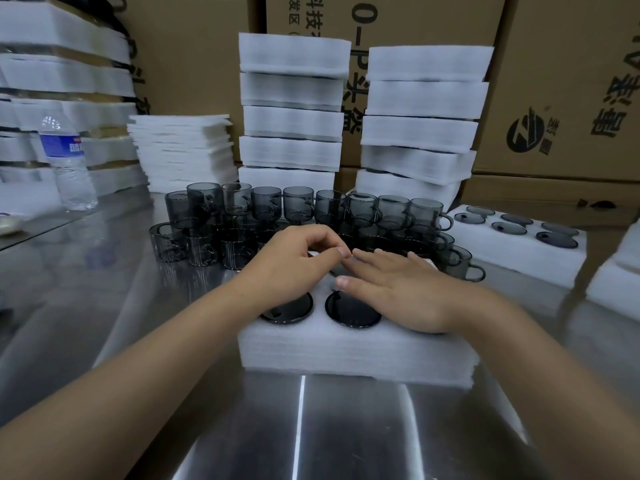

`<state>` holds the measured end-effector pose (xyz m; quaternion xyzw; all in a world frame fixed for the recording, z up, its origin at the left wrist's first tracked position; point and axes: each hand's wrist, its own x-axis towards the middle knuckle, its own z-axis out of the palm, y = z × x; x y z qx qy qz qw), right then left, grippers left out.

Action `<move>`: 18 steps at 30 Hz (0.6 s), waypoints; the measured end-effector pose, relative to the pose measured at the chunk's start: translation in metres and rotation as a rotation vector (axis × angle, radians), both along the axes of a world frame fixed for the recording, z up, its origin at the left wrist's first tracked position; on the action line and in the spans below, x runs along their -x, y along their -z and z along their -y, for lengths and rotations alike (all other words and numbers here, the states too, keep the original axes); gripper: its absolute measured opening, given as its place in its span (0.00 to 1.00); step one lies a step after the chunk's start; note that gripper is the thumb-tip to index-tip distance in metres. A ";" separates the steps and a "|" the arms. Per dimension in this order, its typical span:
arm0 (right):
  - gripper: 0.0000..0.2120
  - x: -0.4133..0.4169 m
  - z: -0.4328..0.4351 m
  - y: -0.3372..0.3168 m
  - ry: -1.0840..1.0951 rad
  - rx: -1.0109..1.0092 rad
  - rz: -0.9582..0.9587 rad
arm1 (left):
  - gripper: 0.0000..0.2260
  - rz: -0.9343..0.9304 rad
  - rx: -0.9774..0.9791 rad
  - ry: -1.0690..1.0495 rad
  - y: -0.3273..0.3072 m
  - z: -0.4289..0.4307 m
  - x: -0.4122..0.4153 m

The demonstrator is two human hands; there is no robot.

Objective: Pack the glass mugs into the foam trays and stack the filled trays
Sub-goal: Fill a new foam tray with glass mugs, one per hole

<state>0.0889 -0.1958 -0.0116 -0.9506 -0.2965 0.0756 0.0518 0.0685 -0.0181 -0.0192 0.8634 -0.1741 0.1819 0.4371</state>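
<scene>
A white foam tray (pixel 353 351) lies in front of me on the steel table, with dark glass mugs sunk in its holes; two mug rims (pixel 353 311) show at its near edge. My right hand (pixel 398 289) lies flat on the tray's top, fingers straight, covering the right holes. My left hand (pixel 294 265) hovers over the tray's left part with fingers loosely curled, holding nothing that I can see. Behind the tray stand several smoky grey glass mugs (pixel 266 206), stacked in two layers.
Two tall stacks of filled foam trays (pixel 291 123) rise behind the mugs. Another filled tray (pixel 519 251) lies to the right. Flat foam sheets (pixel 183 150) and a water bottle (pixel 67 161) stand at the left. Cardboard boxes (pixel 561 81) wall the back.
</scene>
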 end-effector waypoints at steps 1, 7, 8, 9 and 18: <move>0.32 0.000 0.000 0.002 -0.002 0.013 0.011 | 0.07 -0.007 -0.001 -0.005 0.000 0.000 0.000; 0.33 0.005 0.003 0.011 -0.002 -0.043 0.046 | 0.07 -0.030 0.007 -0.033 0.001 -0.001 0.001; 0.33 0.006 0.003 0.012 -0.001 -0.048 0.051 | 0.07 -0.032 0.007 -0.037 0.001 -0.001 0.001; 0.32 0.006 0.003 0.012 0.002 -0.052 0.053 | 0.07 -0.032 0.009 -0.042 0.001 -0.001 0.001; 0.22 0.016 0.009 0.008 0.087 -0.487 0.097 | 0.08 0.014 0.132 -0.087 -0.001 0.000 0.012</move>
